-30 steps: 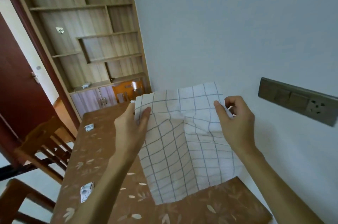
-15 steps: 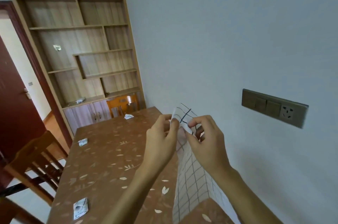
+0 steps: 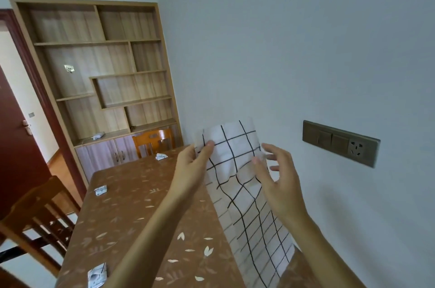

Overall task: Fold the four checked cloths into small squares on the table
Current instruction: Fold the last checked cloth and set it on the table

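At the top left edge of the checked cloth [image 3: 235, 146], the left hand [image 3: 194, 167] pinches, thumb on the near face. The right hand [image 3: 282, 184] has fingers spread, thumb just touching the right edge. Held above the table [image 3: 129, 212], near the wall [image 3: 306, 52], the cloth hangs limp. It is probably light and soft, best gripped by both top corners.

Bare left hand [image 3: 191, 166] and right hand [image 3: 282, 186], bare forearms [image 3: 150, 231], slim fingers [image 3: 270, 148].

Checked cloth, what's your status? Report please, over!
Left grip pinches checked cloth top edge. Right grip open at its other edge. Cloth hangs loose above table. Folded squares lie clear, leftward.
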